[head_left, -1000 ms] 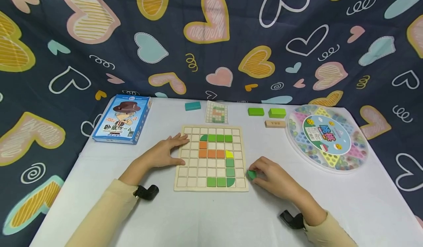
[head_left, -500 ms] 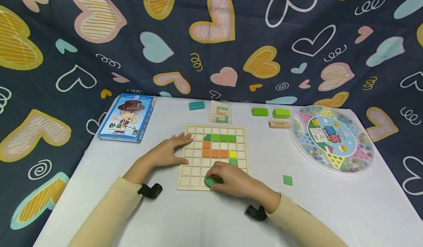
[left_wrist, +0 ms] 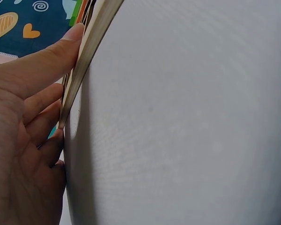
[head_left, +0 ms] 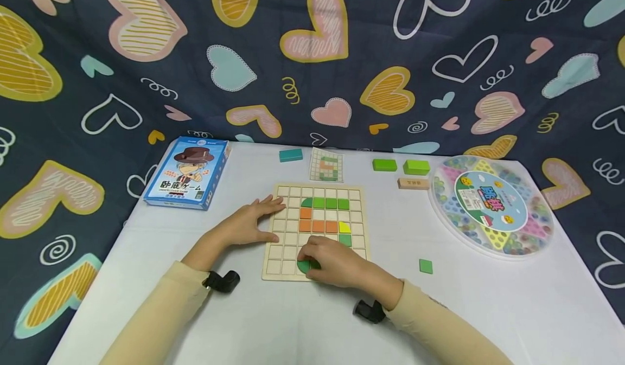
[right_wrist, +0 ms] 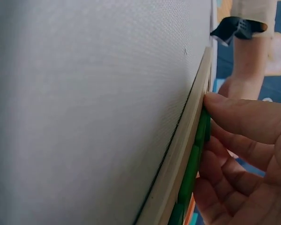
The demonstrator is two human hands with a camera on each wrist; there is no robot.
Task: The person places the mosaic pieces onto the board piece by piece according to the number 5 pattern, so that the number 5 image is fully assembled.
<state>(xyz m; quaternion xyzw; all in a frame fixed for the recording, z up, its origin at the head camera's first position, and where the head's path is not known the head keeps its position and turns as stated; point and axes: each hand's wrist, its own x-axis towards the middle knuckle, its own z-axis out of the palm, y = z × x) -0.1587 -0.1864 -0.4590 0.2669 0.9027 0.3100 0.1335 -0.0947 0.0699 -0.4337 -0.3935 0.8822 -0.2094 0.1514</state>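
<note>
A wooden grid board (head_left: 274, 267) lies on the white table, with green, orange and yellow tiles set in some squares. My left hand (head_left: 246, 226) rests at the board's left side, fingers and thumb spread and touching its edge; the left wrist view shows the thumb against the board's rim (left_wrist: 86, 56). Over the lowest row, my right hand (head_left: 334, 262) pinches a green tile with a rounded side (head_left: 303, 267), beside green tiles (right_wrist: 189, 173) seen edge-on in the right wrist view. The right hand hides part of the lower rows. A loose green square tile (head_left: 426, 266) lies right of the board.
Behind the board stand a pattern card (head_left: 326, 165), a teal block (head_left: 291, 155), two green blocks (head_left: 416, 167) and a wooden block (head_left: 413, 184). A blue game box (head_left: 187, 172) is at back left, and a round marble game case (head_left: 493, 205) at right.
My right hand has carried the rounded green tile leftward from beside the board to its lowest row, exposing the loose square tile. The left hand has kept its place on the board.
</note>
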